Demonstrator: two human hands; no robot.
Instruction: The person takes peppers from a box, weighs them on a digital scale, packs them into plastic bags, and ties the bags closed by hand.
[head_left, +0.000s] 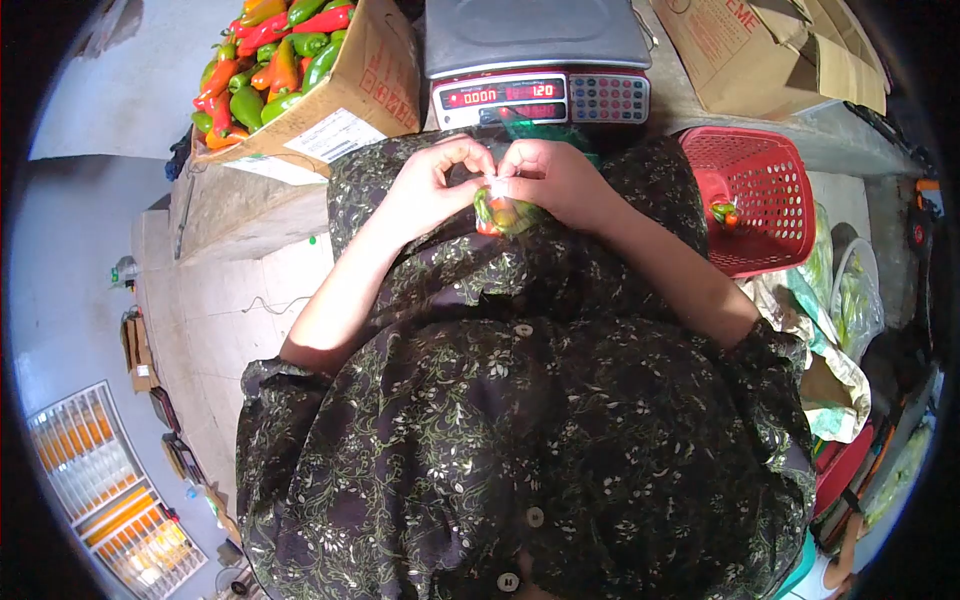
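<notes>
A small clear plastic bag (508, 216) with red and green peppers inside sits at my lap, just in front of the scale. The fingers of my left hand (436, 188) are closed in a pinch on the bag's gathered top. From the other side my right hand (556, 182) pinches the same top, its thumb close to the left thumb. Something whitish shows between the fingertips, too small to make out. Beyond both hands stands the digital scale (540, 98), with lit red digits and nothing on its grey pan.
At the left is a cardboard box (375, 85) heaped with red, green and orange peppers (275, 75). Another cardboard box (765, 55) stands at the back right. A red plastic basket (790, 200) holds a few peppers (725, 214). Bags of green produce (855, 305) lie beyond it.
</notes>
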